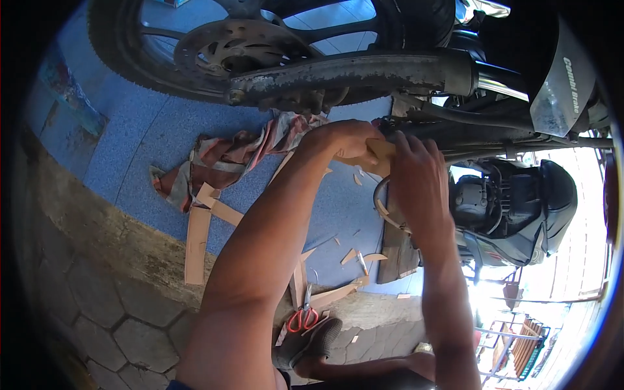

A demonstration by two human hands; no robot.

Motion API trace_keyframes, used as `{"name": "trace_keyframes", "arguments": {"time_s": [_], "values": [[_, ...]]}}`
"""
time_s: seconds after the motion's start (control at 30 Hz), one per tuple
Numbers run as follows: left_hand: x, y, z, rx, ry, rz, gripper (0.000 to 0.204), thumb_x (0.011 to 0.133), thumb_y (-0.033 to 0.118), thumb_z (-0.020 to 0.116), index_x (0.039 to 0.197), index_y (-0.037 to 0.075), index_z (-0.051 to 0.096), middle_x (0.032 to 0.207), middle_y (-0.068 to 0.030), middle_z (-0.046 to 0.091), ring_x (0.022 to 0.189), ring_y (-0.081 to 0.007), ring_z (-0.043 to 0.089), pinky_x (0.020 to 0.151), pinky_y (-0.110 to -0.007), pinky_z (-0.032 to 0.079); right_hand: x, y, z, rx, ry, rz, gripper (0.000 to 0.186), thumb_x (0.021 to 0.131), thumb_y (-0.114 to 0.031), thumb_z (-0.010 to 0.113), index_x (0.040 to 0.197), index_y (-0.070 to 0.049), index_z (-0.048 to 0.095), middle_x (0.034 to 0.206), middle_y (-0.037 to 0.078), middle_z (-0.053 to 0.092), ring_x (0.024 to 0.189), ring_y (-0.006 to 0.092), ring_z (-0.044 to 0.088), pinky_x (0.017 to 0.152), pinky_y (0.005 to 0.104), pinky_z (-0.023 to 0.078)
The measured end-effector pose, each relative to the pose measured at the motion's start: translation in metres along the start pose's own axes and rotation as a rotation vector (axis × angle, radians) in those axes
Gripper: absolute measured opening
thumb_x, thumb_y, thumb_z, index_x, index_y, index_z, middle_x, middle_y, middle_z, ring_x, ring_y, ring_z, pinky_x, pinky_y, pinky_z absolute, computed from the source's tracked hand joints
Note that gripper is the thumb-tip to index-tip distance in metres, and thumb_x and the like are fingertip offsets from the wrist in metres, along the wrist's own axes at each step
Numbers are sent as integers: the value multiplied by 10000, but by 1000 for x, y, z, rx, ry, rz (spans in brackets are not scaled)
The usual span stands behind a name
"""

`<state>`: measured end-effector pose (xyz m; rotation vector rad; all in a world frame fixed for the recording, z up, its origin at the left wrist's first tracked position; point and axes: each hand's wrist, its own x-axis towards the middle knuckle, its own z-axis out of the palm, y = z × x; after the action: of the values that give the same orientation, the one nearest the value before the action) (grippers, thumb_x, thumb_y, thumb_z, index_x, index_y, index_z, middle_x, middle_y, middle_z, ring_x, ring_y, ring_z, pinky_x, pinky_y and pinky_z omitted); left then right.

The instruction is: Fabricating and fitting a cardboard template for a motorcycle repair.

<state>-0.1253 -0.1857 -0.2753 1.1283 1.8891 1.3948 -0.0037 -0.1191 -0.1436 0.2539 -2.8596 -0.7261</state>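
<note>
My left hand (348,140) grips a tan cardboard piece (380,151) near the motorcycle's lower parts. My right hand (416,172) holds the same piece from the right, fingers bent over it. Beyond them are the front fork (351,68) and brake disc (218,52), with dark tubes (468,117) to the right. Cardboard strips (196,250) and small offcuts (374,257) lie on the blue tiles around my arms. Red-handled scissors (303,318) lie below, near my foot (322,341). My fingertips are partly hidden.
A striped rag (214,156) is crumpled on the tiles (127,140) at left. A wooden board (396,257) lies under the motorcycle, whose dark rear body (546,195) extends right. A concrete edge (97,227) borders hexagonal pavers (146,344). A rack (523,344) stands at lower right.
</note>
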Motion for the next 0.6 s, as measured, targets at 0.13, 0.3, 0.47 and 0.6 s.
{"name": "trace_keyframes", "arguments": {"time_s": [0.13,0.3,0.47,0.6], "values": [[11,-1,11,15,241,136,419,798,242,769,1190,158,647,1218,-113,648,1146,-305,587,935,-387,460,63,35,6,-24,-456,72,176,879,-110,610,1019,-9,647,901,157,705,931,262,686,833,393,517],[26,-49,60,-34,877,-37,647,804,252,770,1374,135,488,1271,-192,591,1206,-365,535,952,-461,443,87,24,-6,378,-497,308,302,815,-182,708,1058,-8,664,967,169,713,968,265,692,788,374,536],[27,-13,51,-847,344,-243,517,877,125,671,1368,111,508,1089,-109,671,1013,-202,619,850,-387,476,93,112,62,25,-815,3,524,613,-140,836,1092,-6,670,1118,188,667,1022,335,659,890,382,513],[34,-12,58,-1090,320,-159,473,873,16,582,1335,112,551,1032,-64,677,982,-134,595,831,-341,469,99,103,70,-242,-925,-340,505,616,-105,819,1103,-72,688,1149,156,649,1058,326,644,885,377,517]]}}
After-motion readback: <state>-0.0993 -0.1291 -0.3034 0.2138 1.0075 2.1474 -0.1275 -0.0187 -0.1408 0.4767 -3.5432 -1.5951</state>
